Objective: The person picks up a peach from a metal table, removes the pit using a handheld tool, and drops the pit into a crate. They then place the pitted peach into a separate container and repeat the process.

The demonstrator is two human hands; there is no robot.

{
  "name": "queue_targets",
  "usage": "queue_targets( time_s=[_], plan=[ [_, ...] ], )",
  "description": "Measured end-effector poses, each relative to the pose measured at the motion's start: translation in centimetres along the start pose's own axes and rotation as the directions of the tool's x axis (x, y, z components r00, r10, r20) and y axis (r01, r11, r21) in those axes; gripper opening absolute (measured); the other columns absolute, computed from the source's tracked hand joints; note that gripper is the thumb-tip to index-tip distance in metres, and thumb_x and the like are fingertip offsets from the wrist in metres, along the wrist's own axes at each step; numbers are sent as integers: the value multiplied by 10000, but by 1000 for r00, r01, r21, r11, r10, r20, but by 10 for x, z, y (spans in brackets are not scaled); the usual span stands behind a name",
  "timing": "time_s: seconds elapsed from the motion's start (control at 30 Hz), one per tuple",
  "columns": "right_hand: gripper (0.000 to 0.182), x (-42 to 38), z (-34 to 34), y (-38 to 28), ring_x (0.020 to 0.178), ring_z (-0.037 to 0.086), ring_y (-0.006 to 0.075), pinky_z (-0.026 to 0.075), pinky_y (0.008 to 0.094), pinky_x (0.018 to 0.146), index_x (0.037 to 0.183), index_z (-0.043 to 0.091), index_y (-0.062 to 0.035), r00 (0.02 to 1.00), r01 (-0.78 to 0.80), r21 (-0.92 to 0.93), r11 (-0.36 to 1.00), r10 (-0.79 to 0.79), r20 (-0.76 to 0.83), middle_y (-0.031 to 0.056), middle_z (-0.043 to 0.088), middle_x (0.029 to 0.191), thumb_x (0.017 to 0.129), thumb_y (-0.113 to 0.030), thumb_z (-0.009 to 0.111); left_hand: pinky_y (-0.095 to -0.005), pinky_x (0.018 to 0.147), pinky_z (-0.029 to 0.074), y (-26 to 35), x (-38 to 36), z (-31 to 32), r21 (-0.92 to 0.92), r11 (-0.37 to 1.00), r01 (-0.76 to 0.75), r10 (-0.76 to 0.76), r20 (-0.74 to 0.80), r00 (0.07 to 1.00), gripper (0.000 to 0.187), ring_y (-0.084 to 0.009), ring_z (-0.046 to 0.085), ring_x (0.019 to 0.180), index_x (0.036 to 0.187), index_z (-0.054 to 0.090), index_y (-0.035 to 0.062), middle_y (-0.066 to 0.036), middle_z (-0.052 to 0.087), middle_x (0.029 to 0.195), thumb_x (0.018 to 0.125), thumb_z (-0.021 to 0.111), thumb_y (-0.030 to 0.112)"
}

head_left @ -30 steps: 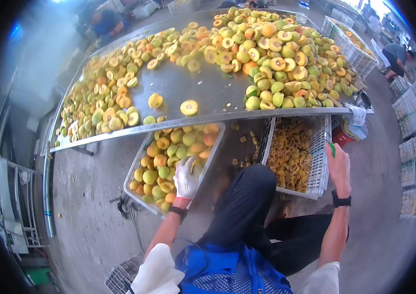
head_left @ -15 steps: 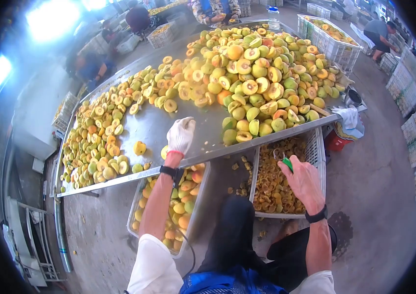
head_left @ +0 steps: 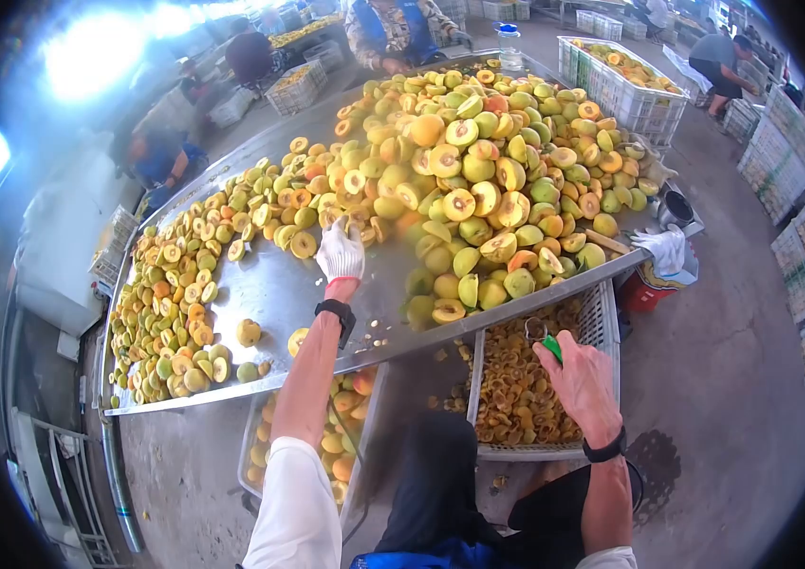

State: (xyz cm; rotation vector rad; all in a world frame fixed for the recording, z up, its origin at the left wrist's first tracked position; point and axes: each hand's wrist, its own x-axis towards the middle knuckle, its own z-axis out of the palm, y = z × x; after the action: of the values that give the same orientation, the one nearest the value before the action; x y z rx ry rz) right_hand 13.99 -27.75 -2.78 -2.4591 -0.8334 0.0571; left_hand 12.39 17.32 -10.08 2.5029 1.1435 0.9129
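Note:
My left hand (head_left: 341,254), in a white knitted glove, reaches over the metal table (head_left: 255,284). Its fingers are stretched out, with the tips at the near edge of the halved peaches (head_left: 303,244). My right hand (head_left: 581,379) is bare and closed around the green handle of a pitting tool (head_left: 550,347). The tool's metal loop points up and left, with something brownish at it. Below that hand stands a white crate (head_left: 601,318) of brown-orange pits and scraps (head_left: 521,403).
Whole peaches fill another crate (head_left: 369,403) under the table edge. A large heap of peaches (head_left: 478,171) covers the table's right side. A metal cup (head_left: 675,210), a white glove (head_left: 665,248) and a clear bottle (head_left: 509,49) lie along its edges. A co-worker (head_left: 393,33) is across the table.
My left hand has moved forward across the table to the peach halves, its fingers now extended instead of curled. My right hand still holds the pitting tool over the scrap crate.

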Motion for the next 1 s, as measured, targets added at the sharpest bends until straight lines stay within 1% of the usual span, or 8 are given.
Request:
queue_targets(
  time_s=[0.07,0.33,0.47,0.63,0.7,0.77,0.83,1.0],
  plan=[
    [353,4,-3,-4,777,685,447,525,528,684,959,600,-26,984,-80,-72,994,90,155,238,689,782,1017,-374,611,-430,927,548,26,1,-5,-99,994,-49,45,-47,998,345,-346,688,1087,1242,700,63,-186,689,1227,960,658,256],
    [309,-2,2,2,722,670,442,524,516,640,951,603,-42,998,-19,-50,999,21,52,219,678,753,992,-342,664,-466,859,575,86,21,31,-107,865,-491,489,-47,871,498,-380,677,1092,1363,599,109,-199,637,1296,872,660,51],
    [296,-7,-5,-2,719,665,434,511,517,630,944,606,-42,998,-30,-43,999,32,60,216,674,760,979,-326,682,-503,790,574,87,37,42,214,847,-486,455,177,873,481,-396,687,951,1285,635,109,-210,626,1103,816,734,74],
    [323,-15,-8,-8,696,656,428,498,506,602,898,569,-34,999,26,37,999,-25,-26,215,657,721,990,-325,675,-492,805,567,78,13,14,129,873,-470,442,200,875,399,-391,689,978,1226,674,100,-198,627,1131,842,762,166],
    [359,-18,-3,-10,661,645,431,489,497,573,855,534,-29,996,54,55,997,-50,-71,215,639,675,997,-328,674,-465,815,569,73,-12,3,-239,900,-364,379,19,925,401,-379,696,953,1241,667,77,-219,652,1141,867,758,188],
    [348,-20,1,-15,646,642,414,480,484,557,857,519,-30,996,70,84,994,-64,-66,203,631,664,994,-306,682,-395,832,569,88,-42,-30,-388,908,-156,247,196,949,423,-280,700,941,1263,652,49,-176,694,1122,880,753,198],
    [339,-23,4,-23,638,640,406,476,477,549,854,512,-34,987,117,125,985,-101,-124,194,628,660,989,-288,691,-323,827,557,103,-73,-59,-647,670,365,57,534,843,429,-169,677,914,1304,629,32,-104,707,1083,909,711,177],
    [308,-34,10,-41,615,633,378,470,444,527,855,515,-39,928,278,230,933,-199,-317,164,622,675,970,-236,722,-266,834,539,136,-145,-124,-757,423,499,305,637,708,450,-123,671,922,1364,598,32,-73,691,1120,930,655,136]
  ],
)
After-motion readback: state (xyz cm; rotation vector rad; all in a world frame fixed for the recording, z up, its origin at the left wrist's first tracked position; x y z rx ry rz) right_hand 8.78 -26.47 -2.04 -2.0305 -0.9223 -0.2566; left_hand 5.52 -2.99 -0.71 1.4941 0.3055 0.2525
